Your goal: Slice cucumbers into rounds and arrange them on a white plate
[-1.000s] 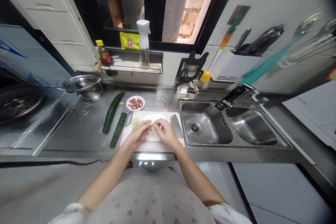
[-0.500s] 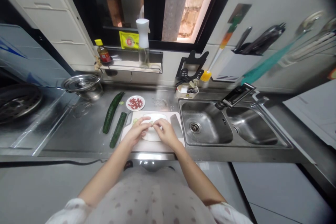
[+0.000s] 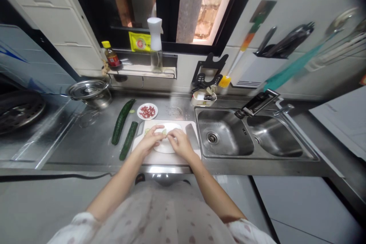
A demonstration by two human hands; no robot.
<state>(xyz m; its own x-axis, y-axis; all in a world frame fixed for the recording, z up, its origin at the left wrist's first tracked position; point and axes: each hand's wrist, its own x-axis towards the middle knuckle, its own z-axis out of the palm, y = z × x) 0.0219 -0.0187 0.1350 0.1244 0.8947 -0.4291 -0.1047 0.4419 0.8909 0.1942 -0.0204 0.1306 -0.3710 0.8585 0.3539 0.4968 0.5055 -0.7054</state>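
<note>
Slice (image 3: 164,132): one, pale green, at the fingertips of both your hands, above the plate. Your left hand (image 3: 150,140): forefinger stretched out, apart from the thumb, thumb tip near the slice; you cannot tell whether it grips. Your right hand (image 3: 179,142): thumb and forefinger drawn close together at the slice; whether they clamp it, you cannot tell. Plate (image 3: 165,147): white, on the board, beneath your hands. Board (image 3: 160,159): pale, flat on the counter (image 3: 85,148), in front of you. Knife (image 3: 192,136): lying on the board, beyond your right hand. Pieces (image 3: 146,131): green, on the board, partly hidden behind your left hand. Cucumbers: two, left of the board, one long (image 3: 122,122), one shorter (image 3: 128,141). Dish (image 3: 138,111): white, behind the board, holding chopped red bits (image 3: 148,112). Sink (image 3: 228,133): double, steel, right of the board.
</note>
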